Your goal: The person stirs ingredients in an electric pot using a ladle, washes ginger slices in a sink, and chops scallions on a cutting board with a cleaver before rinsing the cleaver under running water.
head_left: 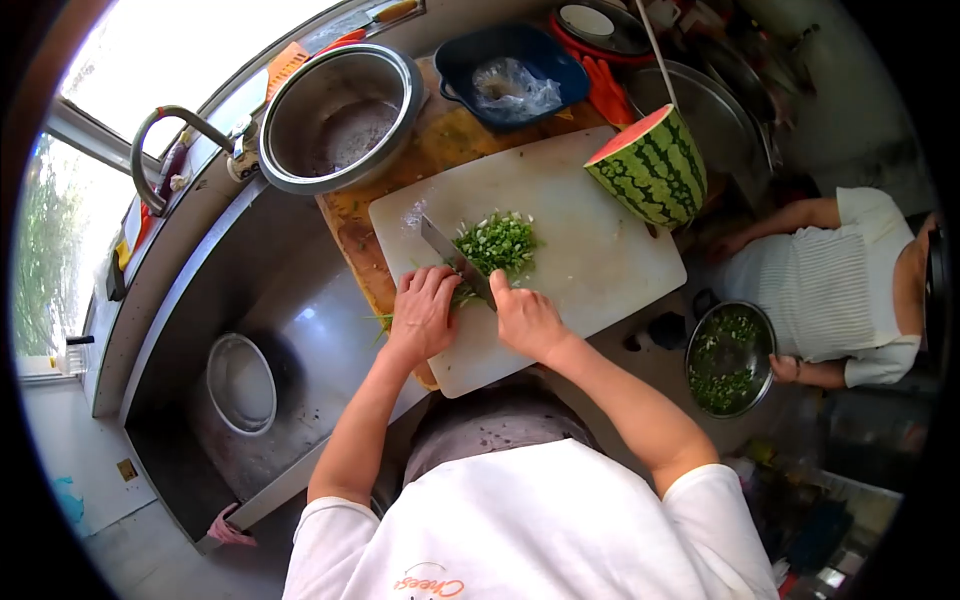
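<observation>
My right hand is closed round the handle of a kitchen knife, its blade angled up and left across the white cutting board. Beside the blade, my left hand presses down with curled fingers on green onions, whose long ends stick out at the board's left edge. A pile of chopped green onions lies just past the blade. At the board's far right corner stands a cut watermelon, red flesh facing up and left.
A large metal pot and a dark blue basin with a plastic bag stand behind the board. Left is a metal sink with a round bowl in it. At right, another person holds a metal bowl of chopped greens.
</observation>
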Motion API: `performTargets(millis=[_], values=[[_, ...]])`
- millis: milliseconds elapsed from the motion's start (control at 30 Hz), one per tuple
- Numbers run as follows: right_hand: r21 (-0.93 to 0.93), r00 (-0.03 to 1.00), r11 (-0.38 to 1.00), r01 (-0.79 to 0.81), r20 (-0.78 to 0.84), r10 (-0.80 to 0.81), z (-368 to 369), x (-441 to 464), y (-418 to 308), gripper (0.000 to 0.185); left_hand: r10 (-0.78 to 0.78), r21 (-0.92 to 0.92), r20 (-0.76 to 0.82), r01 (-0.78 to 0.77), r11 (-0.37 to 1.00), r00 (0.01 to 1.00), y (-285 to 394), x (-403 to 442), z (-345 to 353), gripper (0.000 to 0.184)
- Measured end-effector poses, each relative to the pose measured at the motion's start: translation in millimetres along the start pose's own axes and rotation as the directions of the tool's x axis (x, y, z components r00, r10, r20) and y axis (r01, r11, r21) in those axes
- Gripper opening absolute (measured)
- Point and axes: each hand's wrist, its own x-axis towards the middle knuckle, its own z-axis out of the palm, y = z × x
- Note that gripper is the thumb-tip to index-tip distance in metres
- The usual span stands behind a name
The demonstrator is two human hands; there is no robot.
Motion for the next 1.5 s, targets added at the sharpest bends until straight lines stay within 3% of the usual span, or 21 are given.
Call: performTargets(millis=[133,167,267,300,400,600,800,900,1100,1300,1400,1500], values=[[0.008,0.999,1.000,0.013,-0.033,-0.013,4,-1,6,0.038,-0.022,0.017,-0.107,0.024,1.000,0.994,5,-1,-11,0.054],[0.013,0.999,1.000,0.017,-0.036,-0.017,5,-2,4,0.038,-0.030,0.044,-0.160,0.038,0.998,0.987,5,0,-12,0.048],[0.027,0.998,0.999,0.038,-0.059,-0.036,3,-2,0,0.036,-0.039,-0.168,-0.170,0.010,0.986,0.985,-14,-11,18,0.039],[0.030,0.997,0.999,0.042,-0.068,-0.040,2,-3,0,0.035,0.019,-0.147,-0.232,-0.054,0.988,0.972,-12,-12,22,0.026],[0.018,0.999,0.999,0.039,-0.029,-0.039,-6,-1,-1,0.033,0.019,-0.130,-0.247,-0.052,0.990,0.969,-12,-12,27,0.019],[-0.075,0.996,0.995,0.061,0.073,-0.055,-40,-17,-25,0.025,0.124,0.100,-0.184,-0.107,0.989,0.975,-9,-6,20,0.013],[-0.167,0.999,0.986,-0.004,0.045,0.011,7,-11,-14,0.030,0.134,0.015,-0.203,-0.134,0.991,0.970,-14,-11,21,0.013],[-0.096,0.999,0.995,0.036,0.004,-0.036,-7,-8,-13,0.030,0.099,-0.092,-0.154,-0.114,0.989,0.983,-16,-14,20,0.013],[-0.168,0.991,0.984,0.066,0.128,-0.044,-45,-17,-35,0.030,0.084,-0.090,-0.181,-0.102,0.991,0.980,-14,-10,24,0.014],[-0.148,1.000,0.989,0.019,0.020,-0.017,5,-15,-20,0.029,0.090,-0.071,-0.240,-0.110,0.991,0.967,-12,-9,20,0.015],[-0.052,0.997,0.996,0.067,-0.022,-0.068,-1,-9,-11,0.029,-0.009,-0.188,-0.200,-0.029,0.982,0.980,-13,-13,24,0.016],[-0.090,0.998,0.993,0.069,0.019,-0.068,-29,-13,-29,0.033,0.077,-0.115,-0.162,-0.097,0.989,0.984,-19,-15,26,0.016]])
